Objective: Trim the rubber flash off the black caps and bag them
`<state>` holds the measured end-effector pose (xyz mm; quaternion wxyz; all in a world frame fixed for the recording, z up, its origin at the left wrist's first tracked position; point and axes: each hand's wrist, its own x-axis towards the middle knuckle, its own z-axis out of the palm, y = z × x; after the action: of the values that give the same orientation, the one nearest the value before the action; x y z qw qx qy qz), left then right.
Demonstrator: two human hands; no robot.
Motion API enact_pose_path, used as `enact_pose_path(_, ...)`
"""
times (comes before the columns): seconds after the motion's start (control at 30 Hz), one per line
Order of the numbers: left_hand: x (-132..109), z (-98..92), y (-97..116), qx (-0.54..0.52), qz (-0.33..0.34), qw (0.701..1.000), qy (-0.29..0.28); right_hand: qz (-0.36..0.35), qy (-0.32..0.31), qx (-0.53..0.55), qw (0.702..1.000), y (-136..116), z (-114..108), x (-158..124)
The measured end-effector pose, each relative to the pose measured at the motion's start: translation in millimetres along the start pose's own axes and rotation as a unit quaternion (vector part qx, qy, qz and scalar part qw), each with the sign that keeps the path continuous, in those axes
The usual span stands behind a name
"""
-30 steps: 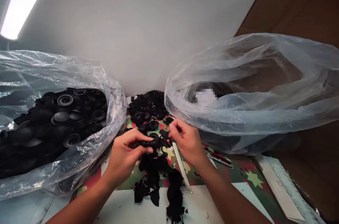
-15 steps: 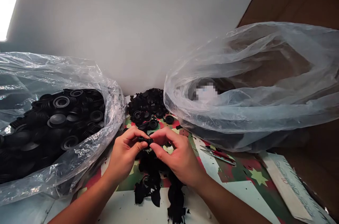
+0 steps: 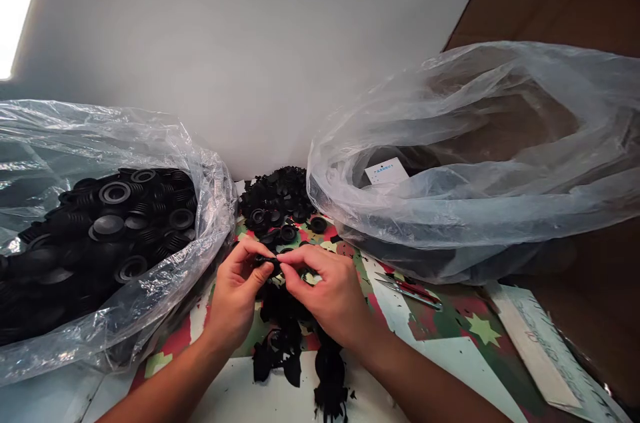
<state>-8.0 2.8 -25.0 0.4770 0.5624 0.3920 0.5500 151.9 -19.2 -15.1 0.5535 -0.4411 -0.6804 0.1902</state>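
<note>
My left hand and my right hand meet above the table's middle, both pinching one small black rubber part between thumbs and fingertips. Beneath my hands lies a heap of black rubber scraps trailing toward me. A pile of black rubber parts sits just beyond, against the wall. A clear plastic bag on the left holds many ribbed black rubber parts.
A large clear plastic bag on the right holds a white label card. Small red-handled snips lie on the star-patterned cloth right of my hands. A white paper strip lies at the right edge.
My right hand came in from the right and joined my left hand on the small black part. Both hands have drifted slightly up and away from me.
</note>
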Motion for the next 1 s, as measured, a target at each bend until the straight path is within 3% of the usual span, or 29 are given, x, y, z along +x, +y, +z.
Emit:
enact_pose_path(0.13,0.7,0.2,4.8,0.059,0.009,0.998,-0.004,-0.124,0.005,-0.121,0.985,2.8,0.2,-0.3)
enact_pose_path(0.27,1.9,1.6,6.9,0.080,0.037,0.996,-0.008,-0.154,0.026,-0.165,0.974,-0.3,3.8,0.0)
enact_pose_path(0.37,1.8,1.5,6.7,0.042,0.063,0.997,-0.029,-0.096,0.061,-0.151,0.982,6.0,1.4,4.5)
enact_pose_path(0.5,1.4,-1.3,9.2,-0.033,0.075,0.991,-0.102,0.061,0.099,-0.098,0.988,31.6,-15.9,16.2)
enact_pose_path(0.57,2.5,-2.1,10.6,-0.060,0.051,0.992,-0.095,0.108,0.040,-0.070,0.991,42.1,-24.0,20.0)
enact_pose_path(0.67,4.8,-1.5,10.9,-0.105,-0.008,0.992,-0.072,0.117,-0.018,-0.054,0.991,43.4,-26.3,20.0)
enact_pose_path(0.8,5.8,-1.1,7.9,-0.128,-0.044,0.989,-0.066,0.143,-0.043,0.041,0.988,22.8,-19.1,13.7)
enact_pose_path(0.9,4.6,-2.0,4.9,-0.088,-0.051,0.992,-0.069,0.172,-0.096,0.142,0.970,6.5,-14.8,9.6)
enact_pose_path(1.0,2.6,-0.4,4.5,-0.071,-0.062,0.993,-0.067,0.208,-0.111,0.198,0.951,-0.6,-12.0,7.3)
